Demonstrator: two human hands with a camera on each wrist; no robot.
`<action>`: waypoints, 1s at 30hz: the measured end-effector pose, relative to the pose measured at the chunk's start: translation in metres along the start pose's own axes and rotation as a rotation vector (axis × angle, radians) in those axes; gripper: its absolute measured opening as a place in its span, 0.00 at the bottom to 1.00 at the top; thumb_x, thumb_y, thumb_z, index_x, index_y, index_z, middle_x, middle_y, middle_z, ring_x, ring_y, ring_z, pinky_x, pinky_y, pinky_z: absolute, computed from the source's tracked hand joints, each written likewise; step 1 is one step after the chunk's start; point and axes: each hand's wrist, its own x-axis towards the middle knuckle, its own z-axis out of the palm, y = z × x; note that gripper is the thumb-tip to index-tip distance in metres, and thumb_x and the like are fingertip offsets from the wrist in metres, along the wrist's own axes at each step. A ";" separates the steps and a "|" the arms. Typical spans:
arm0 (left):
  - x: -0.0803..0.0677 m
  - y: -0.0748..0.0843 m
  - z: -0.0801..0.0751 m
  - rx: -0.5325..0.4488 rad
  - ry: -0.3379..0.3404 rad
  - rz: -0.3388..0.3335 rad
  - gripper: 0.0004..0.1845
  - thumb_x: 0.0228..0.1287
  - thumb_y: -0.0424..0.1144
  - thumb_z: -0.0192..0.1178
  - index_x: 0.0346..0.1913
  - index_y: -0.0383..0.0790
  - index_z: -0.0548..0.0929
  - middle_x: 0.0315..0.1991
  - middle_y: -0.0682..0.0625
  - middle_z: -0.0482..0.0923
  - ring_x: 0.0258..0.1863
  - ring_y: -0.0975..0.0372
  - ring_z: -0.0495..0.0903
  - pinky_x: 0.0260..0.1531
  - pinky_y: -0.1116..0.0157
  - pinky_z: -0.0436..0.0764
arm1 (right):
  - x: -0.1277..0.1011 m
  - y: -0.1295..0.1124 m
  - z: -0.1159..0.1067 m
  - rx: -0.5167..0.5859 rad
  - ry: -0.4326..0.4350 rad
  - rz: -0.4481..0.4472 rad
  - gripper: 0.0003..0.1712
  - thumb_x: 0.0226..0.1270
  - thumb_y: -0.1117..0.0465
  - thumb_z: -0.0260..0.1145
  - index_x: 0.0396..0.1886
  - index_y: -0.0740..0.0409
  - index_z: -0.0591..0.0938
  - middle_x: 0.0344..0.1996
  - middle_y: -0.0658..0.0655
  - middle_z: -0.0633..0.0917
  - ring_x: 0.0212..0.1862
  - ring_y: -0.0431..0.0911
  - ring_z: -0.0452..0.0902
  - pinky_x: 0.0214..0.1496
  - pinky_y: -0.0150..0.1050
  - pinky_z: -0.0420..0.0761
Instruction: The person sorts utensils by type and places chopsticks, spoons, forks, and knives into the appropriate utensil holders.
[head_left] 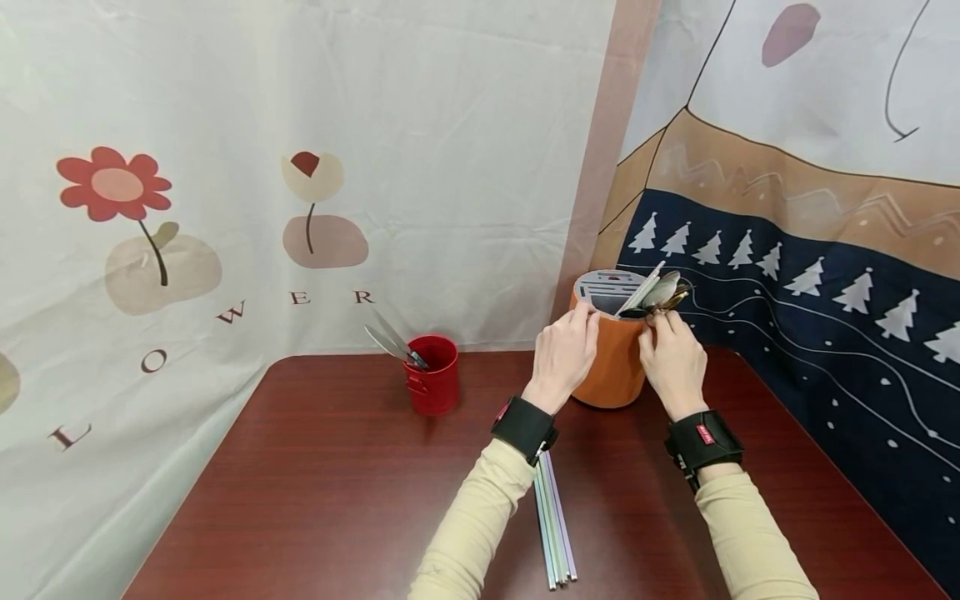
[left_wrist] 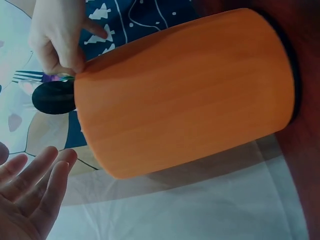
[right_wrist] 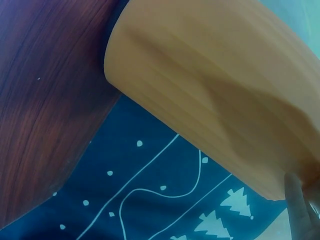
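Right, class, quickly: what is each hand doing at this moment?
Left hand: open, fingers straight, resting against the orange holder.
Right hand: fingers curled at the holder's rim, pinching the cutlery that stands in it.

Two hands, left hand (head_left: 564,354) and right hand (head_left: 675,360), at one orange holder (head_left: 611,367); one red cup (head_left: 433,375) near the tabletop's back edge; one bundle of straws (head_left: 553,517) at the front edge.

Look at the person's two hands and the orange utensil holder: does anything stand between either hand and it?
Nothing visible does. The left hand rests against the orange holder near its rim, and the right hand is at the rim, fingers among the cutlery.
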 end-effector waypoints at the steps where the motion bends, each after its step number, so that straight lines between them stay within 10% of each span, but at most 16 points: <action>1: -0.003 -0.001 0.001 -0.002 -0.003 -0.002 0.10 0.73 0.44 0.47 0.40 0.45 0.78 0.25 0.55 0.82 0.20 0.60 0.82 0.18 0.69 0.76 | 0.000 0.000 0.000 0.001 0.001 0.000 0.11 0.67 0.62 0.56 0.37 0.66 0.81 0.36 0.63 0.80 0.33 0.62 0.75 0.29 0.60 0.74; 23: -0.109 -0.031 -0.002 -0.017 -0.146 -0.208 0.06 0.64 0.41 0.59 0.39 0.43 0.78 0.19 0.54 0.79 0.18 0.59 0.81 0.14 0.70 0.69 | -0.001 -0.001 0.000 0.010 -0.006 0.012 0.11 0.67 0.62 0.56 0.38 0.66 0.81 0.39 0.63 0.81 0.36 0.62 0.76 0.31 0.60 0.74; 30: -0.129 -0.027 -0.010 0.073 -0.284 -0.325 0.08 0.57 0.40 0.65 0.30 0.39 0.78 0.19 0.45 0.80 0.18 0.53 0.80 0.13 0.64 0.74 | 0.000 -0.002 0.000 0.013 -0.018 0.022 0.11 0.67 0.63 0.56 0.39 0.66 0.81 0.39 0.63 0.81 0.35 0.62 0.76 0.31 0.60 0.75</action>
